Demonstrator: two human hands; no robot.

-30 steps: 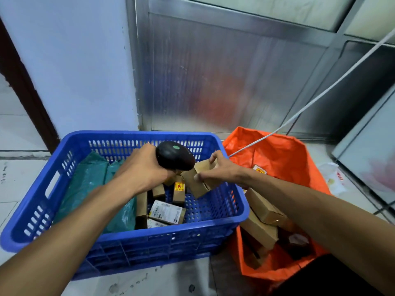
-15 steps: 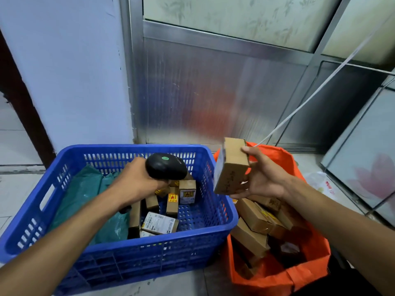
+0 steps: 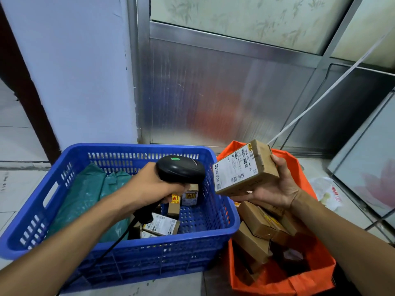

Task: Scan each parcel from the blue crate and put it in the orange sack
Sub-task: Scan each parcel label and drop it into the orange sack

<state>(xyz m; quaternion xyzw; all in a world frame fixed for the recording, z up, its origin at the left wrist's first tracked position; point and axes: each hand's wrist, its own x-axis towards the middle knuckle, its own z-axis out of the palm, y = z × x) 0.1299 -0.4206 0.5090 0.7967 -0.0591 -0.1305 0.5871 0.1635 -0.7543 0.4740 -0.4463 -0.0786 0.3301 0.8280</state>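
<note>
The left hand [image 3: 149,186] grips a scanner [image 3: 180,168] over the crate [image 3: 119,259], aimed right at the labelled parcel [image 3: 243,167] which the right hand [image 3: 275,184] holds above the sack [image 3: 299,280]

A labelled parcel [image 3: 245,167] is held in the right hand [image 3: 275,186] above the orange sack [image 3: 299,280], faced by the scanner [image 3: 180,169] gripped in the left hand [image 3: 149,184].

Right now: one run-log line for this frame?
phase: scanning | left hand: scanner aimed at label | right hand: parcel above orange sack | blue crate: parcels remain
</note>
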